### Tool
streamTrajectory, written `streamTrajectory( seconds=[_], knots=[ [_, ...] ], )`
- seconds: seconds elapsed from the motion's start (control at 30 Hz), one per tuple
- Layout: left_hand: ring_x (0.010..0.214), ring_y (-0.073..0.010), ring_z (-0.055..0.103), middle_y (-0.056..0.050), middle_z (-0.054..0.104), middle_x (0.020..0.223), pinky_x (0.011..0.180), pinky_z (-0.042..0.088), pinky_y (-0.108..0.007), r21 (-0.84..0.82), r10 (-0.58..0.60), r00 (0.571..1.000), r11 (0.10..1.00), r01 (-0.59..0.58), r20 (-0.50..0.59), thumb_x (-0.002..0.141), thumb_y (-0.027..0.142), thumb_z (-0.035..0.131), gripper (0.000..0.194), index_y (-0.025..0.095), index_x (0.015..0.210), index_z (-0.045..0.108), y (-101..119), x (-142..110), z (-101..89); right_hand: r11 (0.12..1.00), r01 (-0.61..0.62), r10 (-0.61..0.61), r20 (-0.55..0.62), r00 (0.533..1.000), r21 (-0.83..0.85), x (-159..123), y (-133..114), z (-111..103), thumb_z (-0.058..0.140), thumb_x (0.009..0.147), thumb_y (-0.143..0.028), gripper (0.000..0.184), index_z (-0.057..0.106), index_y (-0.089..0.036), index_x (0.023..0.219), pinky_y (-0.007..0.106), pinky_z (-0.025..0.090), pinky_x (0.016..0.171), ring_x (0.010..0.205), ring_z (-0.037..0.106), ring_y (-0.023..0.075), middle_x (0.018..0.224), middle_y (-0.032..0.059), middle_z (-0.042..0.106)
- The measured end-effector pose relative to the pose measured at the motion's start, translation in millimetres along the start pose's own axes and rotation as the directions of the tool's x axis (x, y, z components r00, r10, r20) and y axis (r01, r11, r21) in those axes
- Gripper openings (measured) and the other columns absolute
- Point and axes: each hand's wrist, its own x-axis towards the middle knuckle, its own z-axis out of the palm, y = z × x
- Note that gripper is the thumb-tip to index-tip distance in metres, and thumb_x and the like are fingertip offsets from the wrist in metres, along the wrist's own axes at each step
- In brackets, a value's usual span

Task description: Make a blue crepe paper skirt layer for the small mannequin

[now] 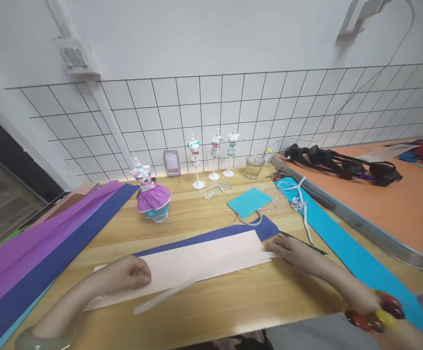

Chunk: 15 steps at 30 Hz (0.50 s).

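Head view: a smooth, wood-grained bench [233, 301] spreads beneath both sets of fingers. Between them lies the oblong pale pink sheet [204, 262], best kept flat; a dark blue sheet [268, 227] shows just beyond it. The right fingers [279, 246] pinch one end of a thin, ribbon-like white strip [166, 296], whose loose end slants nearside of the left fingers [142, 278]. Those are curled over the sheet, grip unclear. Gentle tension would probably help the strip follow the sheet's near edge.
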Motion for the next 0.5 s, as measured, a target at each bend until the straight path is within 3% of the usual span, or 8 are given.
streamTrajectory(
  seconds=[0.1,0.17,0.27,0.4,0.5],
  knots=[
    [0.085,-0.0230,0.060,-0.005,0.066,0.088,0.073,0.043,-0.031,0.144,0.036,0.973,0.990,-0.003,-0.230,0.076,0.047,0.051,0.034,0.019,0.088,0.066,3,12,-2.7,0.994,-0.103,0.101,-0.037,0.994,-0.046,26,3,17,0.049,0.079,-0.051,0.038,0.057,-0.016,0.065,0.025,0.029,0.046,0.051,0.047,0.0139,0.056,0.0022,0.057],
    [0.098,-0.0255,0.056,-0.007,0.063,0.101,0.084,0.041,-0.034,0.203,0.087,0.947,0.979,-0.023,-0.308,0.074,0.043,0.055,0.034,0.021,0.099,0.064,4,21,-2.6,0.992,-0.117,0.116,-0.027,0.993,-0.047,34,3,23,0.053,0.076,-0.050,0.036,0.055,-0.016,0.064,0.024,0.027,0.046,0.049,0.045,0.0132,0.052,0.0010,0.055],
    [0.104,-0.0273,0.052,-0.008,0.060,0.106,0.087,0.040,-0.036,0.232,0.132,0.940,0.971,-0.059,-0.315,0.070,0.039,0.060,0.038,0.022,0.105,0.061,4,35,-0.7,0.994,-0.097,0.097,-0.012,0.995,-0.044,35,1,29,0.057,0.073,-0.043,0.029,0.051,-0.017,0.062,0.023,0.029,0.048,0.052,0.045,0.0128,0.055,-0.0004,0.053],
    [0.093,-0.0258,0.052,-0.006,0.059,0.093,0.078,0.041,-0.035,0.249,0.136,0.952,0.966,-0.066,-0.274,0.068,0.038,0.061,0.024,0.021,0.086,0.060,1,44,-1.8,0.999,0.029,-0.029,-0.008,1.000,-0.024,23,-5,33,0.053,0.078,-0.040,0.029,0.043,-0.019,0.062,0.023,0.030,0.050,0.056,0.045,0.0128,0.057,-0.0025,0.048],
    [0.088,-0.0239,0.052,-0.004,0.057,0.087,0.074,0.041,-0.033,0.269,0.145,0.957,0.960,-0.075,-0.250,0.068,0.038,0.061,0.021,0.021,0.079,0.057,0,44,-3.7,0.990,0.125,-0.130,-0.086,0.988,-0.067,6,-10,31,0.048,0.083,-0.042,0.030,0.041,-0.020,0.063,0.023,0.034,0.052,0.059,0.048,0.0143,0.060,-0.0016,0.050]
  ],
)
